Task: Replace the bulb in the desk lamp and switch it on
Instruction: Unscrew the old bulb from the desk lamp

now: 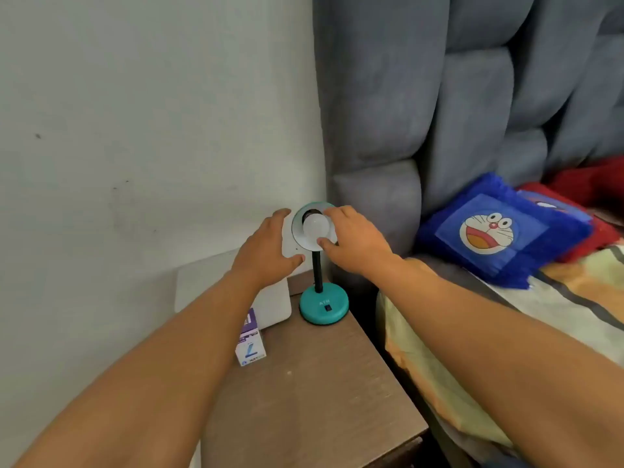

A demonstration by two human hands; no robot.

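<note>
Two bare hands of yours are up at the head of the desk lamp (319, 265), which stands on its teal round base at the back of the brown worktop (314, 393), close to the bed. Your right hand (358, 243) has its grip pinched on the white bulb (315, 226): fingers lie over the top of it and the thumb touches it from below. That bulb sits in the middle of the lamp's round shade (299, 236), at the dark socket; whether it is fully seated there cannot be told. Your left hand (266, 251) is at the left edge of the shade, its grip spread, fingers reaching behind the rim and the thumb stretched toward the black stem. Whether it actually presses on the shade is unclear. On the base, a small dark switch (327, 308) faces you. Left of the base stands a white box-shaped thing (273, 305), and in front of that lies a small purple and white carton (250, 346). Over on the bed rests a blue cartoon cushion (499, 231).
</note>
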